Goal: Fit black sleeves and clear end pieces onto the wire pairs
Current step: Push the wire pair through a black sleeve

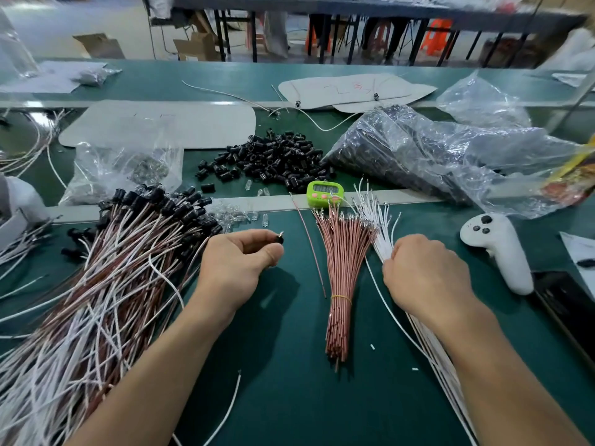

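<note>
Meanwhile left hand (240, 257) pinches black sleeve (279, 239); right hand (425, 272) grips white wires (375, 217).

green worktable (289, 365) | pale floor (48, 30) | cardboard boxes (99, 46) | black-legged table (386, 11) | orange stools (436, 37)

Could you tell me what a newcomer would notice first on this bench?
Probably the big heap of sleeved wires at the left, then the pink bundle in the middle. The left hand pinches a black sleeve; the right hand grips the white wires.
</note>
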Demonstrator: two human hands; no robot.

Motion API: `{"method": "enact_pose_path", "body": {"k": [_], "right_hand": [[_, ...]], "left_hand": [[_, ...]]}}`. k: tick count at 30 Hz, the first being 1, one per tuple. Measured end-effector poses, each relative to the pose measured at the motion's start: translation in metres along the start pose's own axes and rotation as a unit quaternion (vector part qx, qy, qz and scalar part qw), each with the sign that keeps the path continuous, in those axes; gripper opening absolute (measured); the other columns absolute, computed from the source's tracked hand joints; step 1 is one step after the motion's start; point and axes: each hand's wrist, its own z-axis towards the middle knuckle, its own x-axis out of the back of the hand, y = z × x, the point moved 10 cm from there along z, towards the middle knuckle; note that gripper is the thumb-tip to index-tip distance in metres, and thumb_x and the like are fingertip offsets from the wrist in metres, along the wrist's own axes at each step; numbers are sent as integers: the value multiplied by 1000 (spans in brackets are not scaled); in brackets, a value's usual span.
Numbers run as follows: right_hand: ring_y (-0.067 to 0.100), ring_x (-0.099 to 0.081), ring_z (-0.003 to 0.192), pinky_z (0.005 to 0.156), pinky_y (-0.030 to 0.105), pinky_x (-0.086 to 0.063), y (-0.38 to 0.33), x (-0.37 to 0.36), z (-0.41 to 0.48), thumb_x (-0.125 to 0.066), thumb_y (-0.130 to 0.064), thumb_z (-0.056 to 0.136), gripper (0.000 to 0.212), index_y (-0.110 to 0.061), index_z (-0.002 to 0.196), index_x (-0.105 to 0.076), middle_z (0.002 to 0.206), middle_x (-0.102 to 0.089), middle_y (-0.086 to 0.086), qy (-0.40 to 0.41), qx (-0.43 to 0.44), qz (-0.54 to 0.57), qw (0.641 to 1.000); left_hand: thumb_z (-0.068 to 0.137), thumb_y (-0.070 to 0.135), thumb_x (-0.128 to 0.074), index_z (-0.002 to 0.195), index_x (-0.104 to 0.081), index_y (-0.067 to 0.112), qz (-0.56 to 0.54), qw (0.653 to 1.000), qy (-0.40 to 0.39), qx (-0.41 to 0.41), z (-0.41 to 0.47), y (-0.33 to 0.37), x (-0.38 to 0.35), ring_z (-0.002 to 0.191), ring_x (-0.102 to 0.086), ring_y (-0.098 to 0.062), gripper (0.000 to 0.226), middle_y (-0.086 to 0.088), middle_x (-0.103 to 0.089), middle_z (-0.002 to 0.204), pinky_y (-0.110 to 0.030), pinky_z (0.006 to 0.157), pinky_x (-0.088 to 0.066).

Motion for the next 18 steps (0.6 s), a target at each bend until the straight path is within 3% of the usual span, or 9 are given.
{"method": "enact_pose_path", "body": {"k": [5,8,11,14,16,18], "right_hand": [[18,-47,58,51,32,-30,-4,0,3,-59,-23,90,12,-19,79,-59,71,-54,0,-38,33,-47,998],[30,-60,74,62,35,-41,2,16,12,-53,-21,91,13,-20,87,-66,84,-66,4,16,15,35,999],[35,-59,81,69,38,-43,-2,32,13,-48,-27,99,19,-22,90,-64,87,-67,6,106,-4,161,981],[31,-60,79,69,39,-46,-20,23,15,-49,-29,103,20,-22,90,-62,85,-68,4,93,26,182,979],[25,-65,76,66,38,-53,-25,45,15,-52,-26,104,19,-22,89,-62,80,-69,0,155,62,270,948],[17,-66,64,57,34,-53,-28,75,16,-54,-19,104,18,-18,89,-62,73,-68,-2,215,93,418,878]], "left_hand": [[82,8,-83,79,-80,25,10,1000,-5,0,1,-2,-1,55,-62,-2,17,5,-76,69,-10,55,-46],[81,10,-84,79,-81,35,11,1000,-15,-7,1,-1,-3,60,-65,-3,25,5,-78,73,-12,59,-49],[81,11,-84,80,-81,37,13,1000,-17,-7,2,-2,-4,60,-65,-4,26,5,-78,73,-13,60,-50],[82,12,-84,79,-81,33,10,1000,-15,-2,2,-3,-1,56,-62,-3,22,3,-76,70,-11,56,-48],[82,10,-84,79,-81,27,1,1000,-17,0,1,-3,-1,54,-61,-3,18,2,-76,69,-11,55,-47],[82,9,-83,82,-80,22,-3,1000,-19,4,1,-4,-2,53,-61,-4,14,2,-75,68,-12,55,-47]]}}
